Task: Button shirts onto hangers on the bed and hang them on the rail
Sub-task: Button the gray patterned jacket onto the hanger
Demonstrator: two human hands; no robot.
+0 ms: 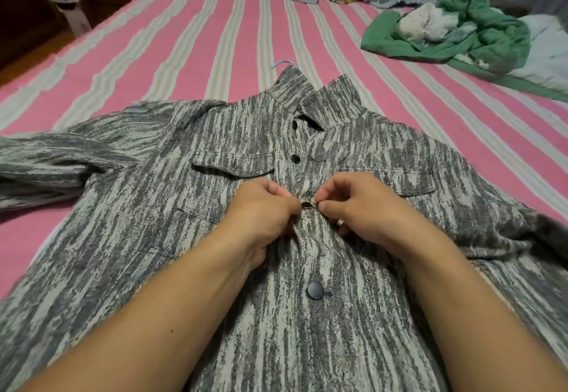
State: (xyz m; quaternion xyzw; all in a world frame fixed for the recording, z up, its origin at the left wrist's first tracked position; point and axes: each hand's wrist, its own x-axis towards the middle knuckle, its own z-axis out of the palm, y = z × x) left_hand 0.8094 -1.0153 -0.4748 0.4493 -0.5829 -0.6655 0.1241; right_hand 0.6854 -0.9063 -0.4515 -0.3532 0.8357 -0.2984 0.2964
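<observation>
Both hands, left (264,207) and right (359,204), pinch shirt (129,238) placket at mid button (307,205); button below (315,290) done, two above open, hanging pending.

shirt (233,247) laid flat, collar toward 12 o'clock, on striped bed (190,38) | placket pinched by left hand (264,213) and right hand (359,207) around a button (307,205) (partly hidden) | hanger hook (284,64) seen above collar | green clothes (479,32) heaped at 2 o'clock
</observation>
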